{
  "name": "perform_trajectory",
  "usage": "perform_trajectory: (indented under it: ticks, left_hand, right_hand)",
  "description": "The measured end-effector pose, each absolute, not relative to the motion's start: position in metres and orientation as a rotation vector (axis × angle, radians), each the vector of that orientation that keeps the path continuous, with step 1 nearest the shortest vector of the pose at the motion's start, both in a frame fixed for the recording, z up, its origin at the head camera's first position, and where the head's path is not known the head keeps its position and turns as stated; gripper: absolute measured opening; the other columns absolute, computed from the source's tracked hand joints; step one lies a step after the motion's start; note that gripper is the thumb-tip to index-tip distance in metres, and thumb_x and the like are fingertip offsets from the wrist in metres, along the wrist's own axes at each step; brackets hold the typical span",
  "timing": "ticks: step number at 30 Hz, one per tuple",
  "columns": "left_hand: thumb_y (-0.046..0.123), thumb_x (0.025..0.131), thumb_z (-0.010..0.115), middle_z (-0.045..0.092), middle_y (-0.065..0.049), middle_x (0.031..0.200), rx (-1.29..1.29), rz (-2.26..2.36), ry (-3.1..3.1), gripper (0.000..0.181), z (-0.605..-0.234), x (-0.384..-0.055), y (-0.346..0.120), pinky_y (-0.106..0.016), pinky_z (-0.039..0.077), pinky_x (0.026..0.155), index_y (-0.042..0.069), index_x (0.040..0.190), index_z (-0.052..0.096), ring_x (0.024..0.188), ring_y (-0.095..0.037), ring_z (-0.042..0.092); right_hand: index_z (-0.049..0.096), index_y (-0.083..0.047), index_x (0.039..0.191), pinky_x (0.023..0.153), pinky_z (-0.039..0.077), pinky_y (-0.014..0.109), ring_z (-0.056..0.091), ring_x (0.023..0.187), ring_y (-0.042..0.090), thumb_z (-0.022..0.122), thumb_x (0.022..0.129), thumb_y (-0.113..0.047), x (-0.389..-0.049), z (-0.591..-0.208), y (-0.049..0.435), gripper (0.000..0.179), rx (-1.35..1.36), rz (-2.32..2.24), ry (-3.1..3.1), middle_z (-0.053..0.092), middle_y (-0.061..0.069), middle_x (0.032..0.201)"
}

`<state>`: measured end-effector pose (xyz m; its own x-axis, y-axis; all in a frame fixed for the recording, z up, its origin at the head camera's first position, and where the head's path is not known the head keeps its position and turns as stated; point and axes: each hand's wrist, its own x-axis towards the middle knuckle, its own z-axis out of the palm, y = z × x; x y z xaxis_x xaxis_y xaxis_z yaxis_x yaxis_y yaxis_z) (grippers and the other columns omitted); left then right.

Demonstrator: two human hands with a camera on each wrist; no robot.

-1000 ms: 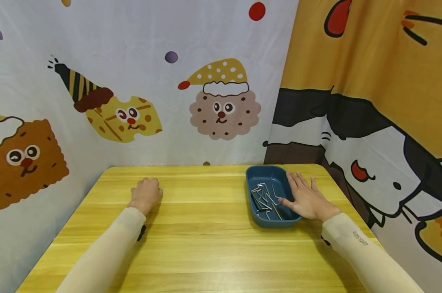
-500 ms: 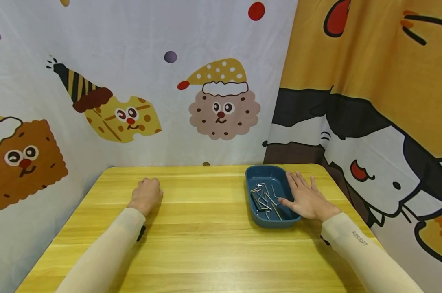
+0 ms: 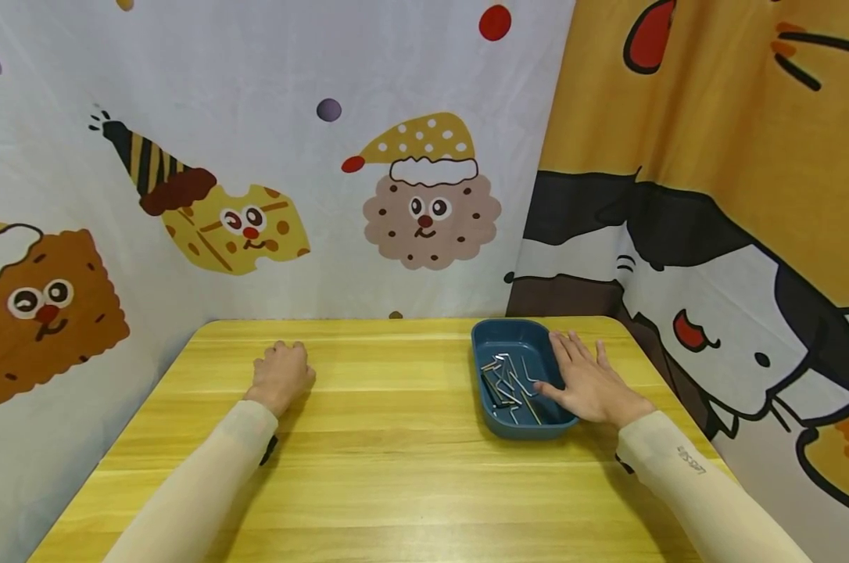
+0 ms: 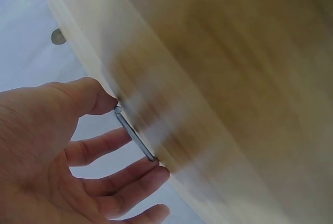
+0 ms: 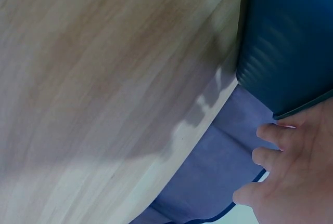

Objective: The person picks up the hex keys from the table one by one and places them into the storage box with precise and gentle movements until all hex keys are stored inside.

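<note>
My left hand [image 3: 281, 378] is low over the left part of the table, palm down. In the left wrist view, a small silver hex key [image 4: 134, 133] is between that hand's thumb and fingertips, at the tabletop; the head view hides it behind the hand. My right hand [image 3: 595, 388] rests on the right rim of a blue plastic bin [image 3: 530, 431], fingers straight and spread, thumb over the inside. Several hex keys [image 3: 512, 383] lie jumbled in the bin, silver and dark. The right wrist view shows the bin's outer wall [image 5: 291, 42] beside the palm.
The wooden table [image 3: 396, 469] has its back edge against a white printed curtain [image 3: 256, 78]. An orange and black printed curtain [image 3: 734, 156] hangs at the right side. The bin stands close to the table's back right corner.
My left hand's fingers have shifted and spread very slightly near the tabletop. My right hand and the bin have stayed in place.
</note>
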<state>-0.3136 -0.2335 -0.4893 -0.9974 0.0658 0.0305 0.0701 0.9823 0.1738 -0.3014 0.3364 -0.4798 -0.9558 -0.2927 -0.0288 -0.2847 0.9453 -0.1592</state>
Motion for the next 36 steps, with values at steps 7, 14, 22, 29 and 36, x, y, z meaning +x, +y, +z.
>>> perform_trajectory:
  ticks: [7, 14, 22, 29, 36]
  left_hand:
    - [0.011, 0.109, 0.056, 0.069, -0.045, 0.127, -0.177, -0.267, -3.038, 0.034, -0.491, -0.312, -0.226, -0.086, 0.054, 0.108, -0.014, 0.128, 0.070, 0.122, -0.068, 0.068]
    - [0.014, 0.113, 0.060, 0.072, -0.039, 0.120, -0.285, -0.196, -2.934, 0.029, -0.489, -0.313, -0.214, -0.086, 0.055, 0.110, -0.008, 0.127, 0.071, 0.116, -0.063, 0.071]
    - [0.014, 0.113, 0.063, 0.071, -0.035, 0.123, -0.372, -0.185, -2.867, 0.027, -0.483, -0.309, -0.199, -0.086, 0.051, 0.115, -0.005, 0.131, 0.071, 0.121, -0.060, 0.070]
    - [0.014, 0.114, 0.066, 0.072, -0.033, 0.126, -0.441, -0.155, -2.815, 0.028, -0.480, -0.309, -0.183, -0.082, 0.054, 0.117, -0.004, 0.134, 0.071, 0.122, -0.056, 0.072]
    - [0.016, 0.113, 0.068, 0.074, -0.031, 0.129, -0.491, -0.113, -2.762, 0.026, -0.476, -0.306, -0.162, -0.079, 0.056, 0.118, -0.002, 0.131, 0.073, 0.121, -0.052, 0.074]
  right_hand:
    - [0.013, 0.005, 0.184, 0.139, -0.007, 0.087, 0.005, 0.181, 0.059, 0.060, 0.114, -0.068, -0.301, -0.482, 0.338, 0.112, -0.439, -0.284, 3.035, 0.013, 0.031, 0.193]
    - [0.012, 0.005, 0.184, 0.139, -0.009, 0.086, 0.004, 0.181, 0.058, 0.060, 0.114, -0.068, -0.300, -0.483, 0.340, 0.112, -0.429, -0.296, 3.031, 0.013, 0.031, 0.194]
    - [0.012, 0.005, 0.185, 0.140, -0.008, 0.085, 0.005, 0.181, 0.058, 0.059, 0.114, -0.069, -0.300, -0.483, 0.341, 0.112, -0.431, -0.283, 3.031, 0.012, 0.030, 0.194]
    - [0.013, 0.004, 0.185, 0.140, -0.006, 0.085, 0.006, 0.181, 0.057, 0.059, 0.115, -0.069, -0.300, -0.481, 0.340, 0.112, -0.439, -0.268, 3.043, 0.013, 0.030, 0.194]
    - [0.015, 0.004, 0.185, 0.140, -0.001, 0.087, 0.009, 0.180, 0.058, 0.059, 0.115, -0.069, -0.300, -0.478, 0.337, 0.110, -0.459, -0.262, 3.046, 0.014, 0.029, 0.194]
